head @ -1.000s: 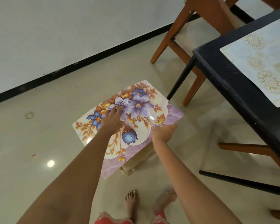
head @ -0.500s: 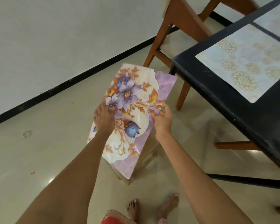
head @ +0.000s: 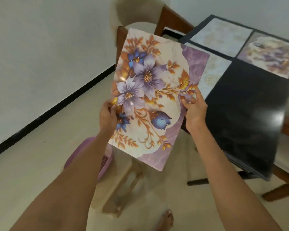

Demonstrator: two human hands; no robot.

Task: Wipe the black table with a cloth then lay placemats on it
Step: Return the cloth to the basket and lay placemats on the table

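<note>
Purple and gold flowers now face the person full on: the placemat (head: 154, 97), which a second ago lay flat on the low stool (head: 123, 185) by the wall, has been lifted clear of it and tipped up almost on end, held in the air between the chair (head: 138, 19) and the black tabletop (head: 250, 114). The left hand (head: 108, 116) has its grip pinched on the mat's left edge, thumb over the print, and the right hand (head: 194, 112) grips the right edge the same way. Three mats already lie on the far part of the tabletop: a pale one (head: 221, 36), a floral one (head: 270, 54), and another pale one (head: 213, 75) partly hidden behind the held mat. To my eye the wiping is done and this mat is bound for the bare, shiny near stretch.
</note>
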